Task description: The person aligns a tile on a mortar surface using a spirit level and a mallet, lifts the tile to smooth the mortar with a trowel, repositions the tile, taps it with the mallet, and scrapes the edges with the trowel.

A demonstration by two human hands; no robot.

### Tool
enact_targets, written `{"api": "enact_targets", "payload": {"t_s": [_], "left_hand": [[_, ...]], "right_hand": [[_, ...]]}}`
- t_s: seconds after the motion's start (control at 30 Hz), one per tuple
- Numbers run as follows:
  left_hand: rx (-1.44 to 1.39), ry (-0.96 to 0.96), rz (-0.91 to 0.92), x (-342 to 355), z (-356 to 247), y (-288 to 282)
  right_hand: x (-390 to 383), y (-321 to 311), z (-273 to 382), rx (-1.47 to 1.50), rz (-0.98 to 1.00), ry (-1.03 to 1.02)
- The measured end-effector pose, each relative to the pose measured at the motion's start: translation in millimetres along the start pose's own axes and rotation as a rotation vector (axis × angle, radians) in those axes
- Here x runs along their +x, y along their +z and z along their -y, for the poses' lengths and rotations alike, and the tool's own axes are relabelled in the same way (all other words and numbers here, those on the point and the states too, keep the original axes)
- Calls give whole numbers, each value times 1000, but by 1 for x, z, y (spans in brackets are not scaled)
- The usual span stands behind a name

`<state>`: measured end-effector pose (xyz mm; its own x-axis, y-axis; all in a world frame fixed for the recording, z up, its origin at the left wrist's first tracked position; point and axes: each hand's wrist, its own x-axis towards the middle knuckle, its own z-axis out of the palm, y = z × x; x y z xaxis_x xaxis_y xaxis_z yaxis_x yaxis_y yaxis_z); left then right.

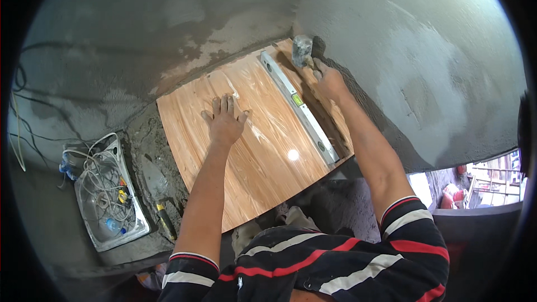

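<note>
A large glossy wood-look tile (240, 156) lies in the corner between two plastered walls. My left hand (225, 120) rests flat on it with the fingers spread. On the tile's right part sits a silver spirit level (299, 106) with a greenish vial in its middle. My right hand (330, 81) is wrapped round the handle of a mallet, near the tile's far right corner. The mallet's pale, grimy head (302, 50) is above that corner beside the wall; whether it touches the tile I cannot tell.
To the left, a white basin (142, 221) holds tangled pale cable, a yellow-handled tool and a small clear bottle. A trowel (156, 182) and a yellow-black handled tool (165, 221) lie on rough mortar between basin and tile. Dark cables (42, 95) hang along the left wall. An opening (481, 184) is at right.
</note>
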<state>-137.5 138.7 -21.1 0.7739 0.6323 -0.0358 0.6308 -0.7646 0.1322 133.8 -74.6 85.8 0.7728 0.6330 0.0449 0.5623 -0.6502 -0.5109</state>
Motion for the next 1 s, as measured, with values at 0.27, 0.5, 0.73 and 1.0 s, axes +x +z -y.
{"api": "enact_targets", "payload": {"t_s": [0.27, 0.5, 0.73, 1.0], "left_hand": [[2, -6, 40, 2, -1, -8], [0, -26, 78, 1, 2, -9], [-45, 48, -45, 6, -11, 3], [-57, 23, -72, 0, 5, 4]], "right_hand": [[41, 38, -19, 15, 144, 115], [61, 59, -16, -52, 56, 60], [73, 69, -66, -177, -71, -58], [59, 57, -16, -57, -5, 48]]}}
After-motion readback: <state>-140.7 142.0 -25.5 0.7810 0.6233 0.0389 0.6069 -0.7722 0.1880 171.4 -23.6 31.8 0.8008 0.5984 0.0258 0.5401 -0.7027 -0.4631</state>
